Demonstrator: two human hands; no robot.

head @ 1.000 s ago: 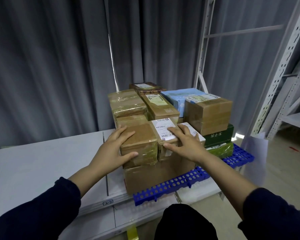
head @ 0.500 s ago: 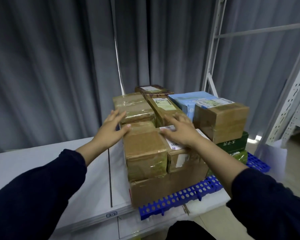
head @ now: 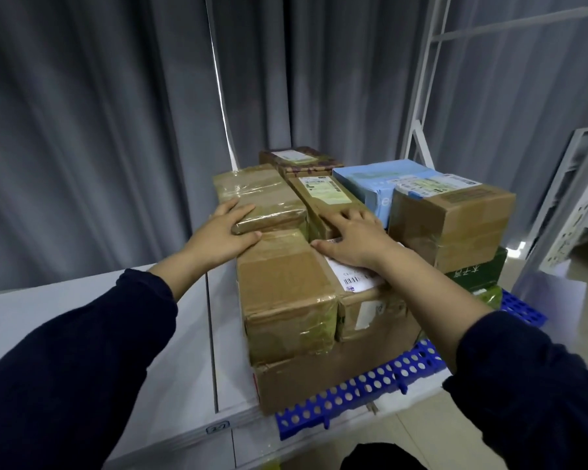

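A pile of parcels sits on a blue perforated pallet (head: pixel 353 395). My left hand (head: pixel 223 232) grips the near left corner of a tape-wrapped brown parcel (head: pixel 262 191), fingers over its top and thumb against its front face. My right hand (head: pixel 350 237) lies with spread fingers on the near end of a narrow box with a green label (head: pixel 323 195); its palm covers part of a white-labelled box (head: pixel 360 286). A taped brown box (head: pixel 282 293) sits between my forearms, on top of a large carton (head: pixel 319 371).
A brown carton (head: pixel 455 225) stands at the right on green boxes (head: pixel 476 273), with a light blue parcel (head: pixel 370 181) behind it. A white table (head: pixel 82 317) adjoins the pile's left side. Grey curtains hang behind; white metal racking (head: pixel 421 96) rises at the right.
Both hands left the near boxes, passed through the air and landed farther back: the left on the tape-wrapped parcel, the right on the green-labelled box. The camera moved closer.
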